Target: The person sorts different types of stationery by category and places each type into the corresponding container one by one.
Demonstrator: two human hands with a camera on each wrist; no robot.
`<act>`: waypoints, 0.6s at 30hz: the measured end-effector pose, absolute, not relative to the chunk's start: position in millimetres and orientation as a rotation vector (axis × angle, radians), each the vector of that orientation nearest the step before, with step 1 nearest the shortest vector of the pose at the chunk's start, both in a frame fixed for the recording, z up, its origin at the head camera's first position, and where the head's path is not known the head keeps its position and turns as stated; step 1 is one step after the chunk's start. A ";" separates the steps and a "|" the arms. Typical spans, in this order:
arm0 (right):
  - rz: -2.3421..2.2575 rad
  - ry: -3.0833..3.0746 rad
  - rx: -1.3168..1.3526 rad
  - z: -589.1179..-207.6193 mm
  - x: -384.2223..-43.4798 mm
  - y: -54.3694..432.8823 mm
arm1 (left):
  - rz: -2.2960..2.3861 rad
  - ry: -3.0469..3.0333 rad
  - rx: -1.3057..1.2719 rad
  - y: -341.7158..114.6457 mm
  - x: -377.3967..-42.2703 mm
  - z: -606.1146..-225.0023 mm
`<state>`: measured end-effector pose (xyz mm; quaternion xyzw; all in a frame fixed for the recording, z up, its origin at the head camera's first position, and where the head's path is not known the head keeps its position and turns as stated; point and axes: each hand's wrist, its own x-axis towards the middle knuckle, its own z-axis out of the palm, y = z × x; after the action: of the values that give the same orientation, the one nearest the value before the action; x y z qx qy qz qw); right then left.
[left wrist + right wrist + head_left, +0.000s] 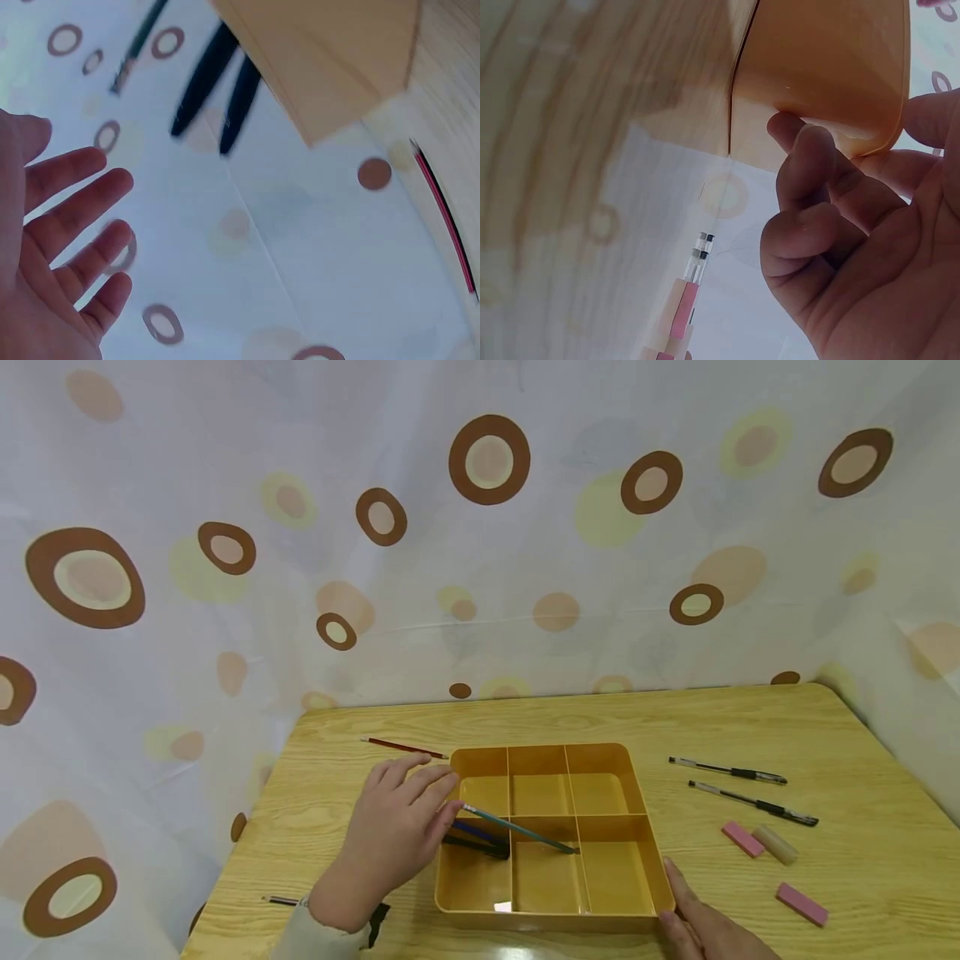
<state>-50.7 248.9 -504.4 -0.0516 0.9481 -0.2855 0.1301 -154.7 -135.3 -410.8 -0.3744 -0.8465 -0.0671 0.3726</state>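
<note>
A yellow box (543, 920) with six compartments sits at the table's front. A teal pencil (517, 832) slants over a divider, its tip in the front middle compartment. Two dark pens (476, 841) lean in the front left compartment, and their ends (199, 82) jut past the rim in the left wrist view. My left hand (401, 831) hovers at the box's left side with fingers spread, holding nothing; in the left wrist view it is apart from the pencil's eraser end (121, 76). My right hand (855, 217) grips the box's front right corner between thumb and fingers.
Right of the box lie two black-gripped pens (753, 802), two pink erasers (802, 904) and a tan block (776, 844). A red pencil (405, 747) lies behind on the left. Another thin dark stick (281, 901) is partly hidden by my left forearm. A patterned curtain (555, 560) hangs behind.
</note>
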 end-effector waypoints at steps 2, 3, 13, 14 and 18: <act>-0.826 2.748 -0.145 -504.2 -51.0 248.8 | -0.206 -2.178 -0.918 -146.5 -157.4 -409.9; -0.827 2.742 -0.144 -504.0 -51.2 248.7 | -0.222 -2.187 -0.897 -152.4 -159.1 -409.9; -0.805 2.743 -0.131 -500.5 -51.7 247.7 | -0.283 -2.255 -0.727 -206.2 -189.5 -430.4; -0.801 2.744 -0.130 -500.6 -51.9 247.8 | -0.267 -2.270 -0.718 -210.0 -193.2 -433.8; -0.784 2.741 -0.115 -502.8 -52.9 248.0 | -0.192 -2.381 -0.673 -224.0 -205.8 -448.7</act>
<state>-52.9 248.0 -502.8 -0.0397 0.9507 -0.2719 0.1439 -205.8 -224.0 -448.7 -0.2566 -0.9076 -0.0734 0.3241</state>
